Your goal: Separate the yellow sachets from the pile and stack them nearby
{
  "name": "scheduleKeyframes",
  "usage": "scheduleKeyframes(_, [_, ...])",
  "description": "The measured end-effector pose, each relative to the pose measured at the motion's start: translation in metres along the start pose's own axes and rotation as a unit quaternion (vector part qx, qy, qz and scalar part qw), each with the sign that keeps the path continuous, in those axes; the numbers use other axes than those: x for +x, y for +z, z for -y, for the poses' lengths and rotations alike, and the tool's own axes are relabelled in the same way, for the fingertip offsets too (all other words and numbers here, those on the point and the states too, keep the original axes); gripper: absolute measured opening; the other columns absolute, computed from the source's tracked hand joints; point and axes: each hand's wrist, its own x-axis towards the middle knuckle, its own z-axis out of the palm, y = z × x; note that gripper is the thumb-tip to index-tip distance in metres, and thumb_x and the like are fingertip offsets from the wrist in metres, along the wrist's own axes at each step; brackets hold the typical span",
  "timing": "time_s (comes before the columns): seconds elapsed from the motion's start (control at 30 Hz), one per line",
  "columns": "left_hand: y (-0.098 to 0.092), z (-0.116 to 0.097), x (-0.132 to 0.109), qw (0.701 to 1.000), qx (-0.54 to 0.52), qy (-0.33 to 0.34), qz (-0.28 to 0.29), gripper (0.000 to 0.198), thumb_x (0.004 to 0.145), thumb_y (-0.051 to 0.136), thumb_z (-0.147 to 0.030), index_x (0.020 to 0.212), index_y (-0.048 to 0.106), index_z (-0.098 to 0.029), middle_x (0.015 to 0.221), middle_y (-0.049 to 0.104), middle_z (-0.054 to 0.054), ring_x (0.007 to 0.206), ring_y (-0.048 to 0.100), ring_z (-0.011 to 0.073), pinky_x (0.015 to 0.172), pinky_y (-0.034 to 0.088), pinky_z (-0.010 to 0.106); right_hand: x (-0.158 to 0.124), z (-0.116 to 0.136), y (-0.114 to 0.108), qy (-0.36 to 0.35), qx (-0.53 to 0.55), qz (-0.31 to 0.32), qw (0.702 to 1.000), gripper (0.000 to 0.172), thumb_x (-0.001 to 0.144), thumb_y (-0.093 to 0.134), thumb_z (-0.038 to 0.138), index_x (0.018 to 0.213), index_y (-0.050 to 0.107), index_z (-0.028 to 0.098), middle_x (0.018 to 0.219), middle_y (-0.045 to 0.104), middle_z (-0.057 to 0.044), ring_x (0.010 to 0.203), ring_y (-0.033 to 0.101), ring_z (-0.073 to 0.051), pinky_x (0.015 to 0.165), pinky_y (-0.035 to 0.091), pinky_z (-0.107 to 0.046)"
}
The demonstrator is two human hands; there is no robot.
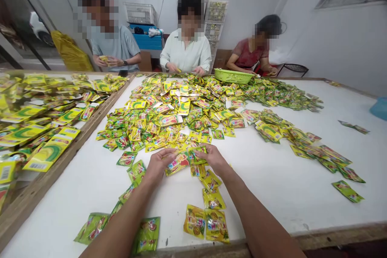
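Near the middle of the white table, my left hand [162, 162] pinches the left end of a flat yellow-green packet [178, 163] with red print. At its right end, my right hand [211, 157] holds a small green sachet [194, 155] between thumb and fingers, touching or very close to the packet. Below my right hand a strip of yellow sachets [214, 198] runs down toward the table's front edge. Green sachets [92, 225] lie in a line beside and partly under my left forearm. A large heap of yellow and green sachets [145, 125] lies just beyond both hands.
Left of a wooden divider [99, 117] are piled yellow boxes [53, 149]. Three people sit across the table [272, 181], handling small items. A green basket [232, 75] stands at the far edge. More sachets [320, 155] trail rightward, and a blue object [379, 108] sits at the right edge.
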Motion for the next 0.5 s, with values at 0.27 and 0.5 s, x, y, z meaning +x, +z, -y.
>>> scheduleKeyframes(0.27, [-0.001, -0.005, -0.002, 0.995, 0.089, 0.016, 0.05, 0.039, 0.056, 0.08, -0.034, 0.088, 0.071, -0.014, 0.091, 0.072, 0.006, 0.08, 0.065, 0.0186, 0.075, 0.048, 0.027, -0.003, 0.01, 0.012, -0.06, -0.092, -0.016, 0.994, 0.023, 0.064, 0.068, 0.039, 0.074, 0.065, 0.018, 0.068, 0.061, 0.002, 0.066, 0.053, -0.015, 0.063, 0.041, -0.025])
scheduleKeyframes(0.5, [-0.004, -0.014, -0.004, 0.995, 0.03, -0.061, 0.074, 0.039, 0.048, 0.084, -0.028, 0.081, 0.071, -0.013, 0.072, 0.072, 0.005, 0.064, 0.064, 0.0157, 0.061, 0.05, 0.024, -0.006, 0.011, 0.024, -0.121, -0.135, -0.116, 0.976, 0.028, 0.064, 0.067, 0.046, 0.068, 0.062, 0.018, 0.065, 0.056, 0.002, 0.066, 0.048, -0.014, 0.062, 0.038, -0.024])
